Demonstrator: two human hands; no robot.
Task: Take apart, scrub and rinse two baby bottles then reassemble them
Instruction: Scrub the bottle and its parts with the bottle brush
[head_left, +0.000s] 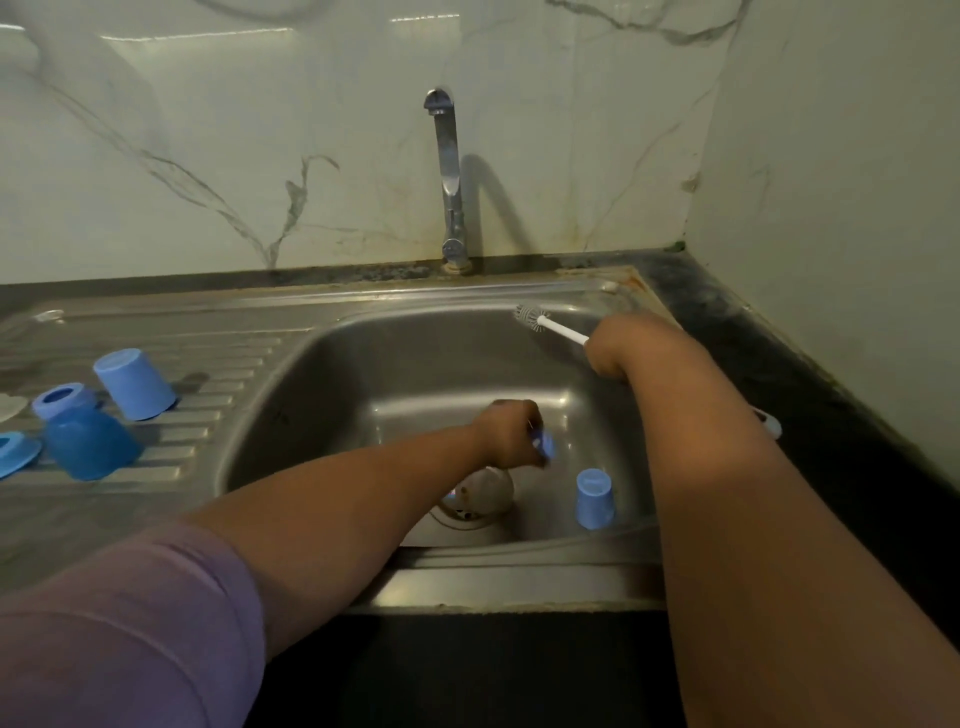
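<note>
My left hand (509, 434) is low in the steel sink (332, 374) and grips a small blue bottle part (545, 446), mostly hidden by the fingers. My right hand (613, 345) holds the white handle of a bottle brush (535, 318) whose grey bristle head points at the sink's back right corner. A light blue cap (595, 498) stands upside down on the sink floor near the drain (475, 496). On the left drainboard sit a pale blue cap (134, 383), a blue screw ring (65, 400), a darker blue cap (88, 441) and a blue piece (15, 453) at the edge.
The tap (449, 176) rises behind the sink, with no water visibly running. A marble-patterned wall stands behind and to the right. A dark counter (810, 374) borders the sink on the right, with a small whitish object (769, 422) at its edge by my right forearm.
</note>
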